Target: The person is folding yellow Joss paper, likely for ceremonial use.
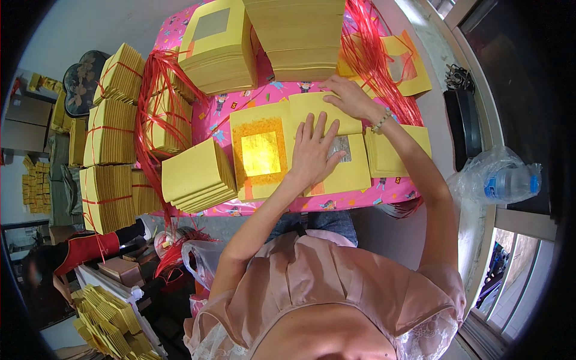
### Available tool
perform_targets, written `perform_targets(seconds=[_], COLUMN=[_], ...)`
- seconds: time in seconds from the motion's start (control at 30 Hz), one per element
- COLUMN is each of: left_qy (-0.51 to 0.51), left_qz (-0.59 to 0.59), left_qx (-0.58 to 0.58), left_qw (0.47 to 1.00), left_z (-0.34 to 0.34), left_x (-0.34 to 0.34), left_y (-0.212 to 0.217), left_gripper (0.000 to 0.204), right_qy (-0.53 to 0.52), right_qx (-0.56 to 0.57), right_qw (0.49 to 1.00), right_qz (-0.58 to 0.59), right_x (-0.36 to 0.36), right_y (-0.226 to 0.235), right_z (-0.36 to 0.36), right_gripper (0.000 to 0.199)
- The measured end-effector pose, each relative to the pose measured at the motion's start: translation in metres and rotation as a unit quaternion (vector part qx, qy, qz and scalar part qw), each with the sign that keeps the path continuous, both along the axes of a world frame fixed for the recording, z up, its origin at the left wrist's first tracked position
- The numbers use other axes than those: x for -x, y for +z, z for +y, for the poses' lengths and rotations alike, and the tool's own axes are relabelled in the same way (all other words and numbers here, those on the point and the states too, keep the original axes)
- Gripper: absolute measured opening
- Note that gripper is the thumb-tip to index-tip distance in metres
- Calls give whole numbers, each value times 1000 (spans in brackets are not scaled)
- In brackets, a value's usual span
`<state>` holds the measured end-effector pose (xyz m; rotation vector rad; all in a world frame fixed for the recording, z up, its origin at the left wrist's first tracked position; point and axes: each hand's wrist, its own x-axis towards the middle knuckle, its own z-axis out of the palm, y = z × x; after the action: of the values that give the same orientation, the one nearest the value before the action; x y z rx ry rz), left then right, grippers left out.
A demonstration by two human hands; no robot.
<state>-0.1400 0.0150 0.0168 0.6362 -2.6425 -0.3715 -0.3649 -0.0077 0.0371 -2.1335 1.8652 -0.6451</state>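
My left hand [313,150] lies flat, fingers spread, on a yellow joss paper sheet with a silver foil square [341,148]. Beside it to the left is another sheet, bearing a gold foil square [261,153] on an orange patch. Farther off, my right hand [349,99] reaches across a plain yellow sheet [307,105], its fingers apart near the base of a tall stack of yellow paper [303,48]. It grips nothing that I can see. A folded pile of yellow paper [198,176] sits at the left, and a smaller pile [401,153] lies beneath my right forearm.
Red plastic strings [375,57] hang over paper at the far right; more strings [157,90] drape at the left. Tied yellow bundles [110,135] stand along the left side. A pink patterned cloth [273,93] covers the table. A plastic bottle [510,183] lies by the window at right.
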Motion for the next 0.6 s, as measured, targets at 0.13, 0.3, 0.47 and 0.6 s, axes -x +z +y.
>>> perform_targets(seconds=[0.13, 0.3, 0.47, 0.6], left_qy=[0, -10, -19, -21], left_qz=[-6, -4, -11, -21], left_qx=[-4, 7, 9, 13], left_qw=[1000, 1000, 1000, 999], left_z=[0, 0, -1, -2], left_x=[-3, -2, -1, 0], left_y=[0, 1, 2, 0], left_gripper=[74, 76, 77, 76], right_qy=[-18, -14, -7, -13], right_qx=[-50, -59, -76, -108], right_qw=[998, 998, 997, 994], right_qz=[22, 2, -16, -24], right_x=[9, 23, 23, 23], right_y=[16, -3, 5, 10], right_z=[5, 6, 0, -5], right_gripper=[31, 30, 29, 28])
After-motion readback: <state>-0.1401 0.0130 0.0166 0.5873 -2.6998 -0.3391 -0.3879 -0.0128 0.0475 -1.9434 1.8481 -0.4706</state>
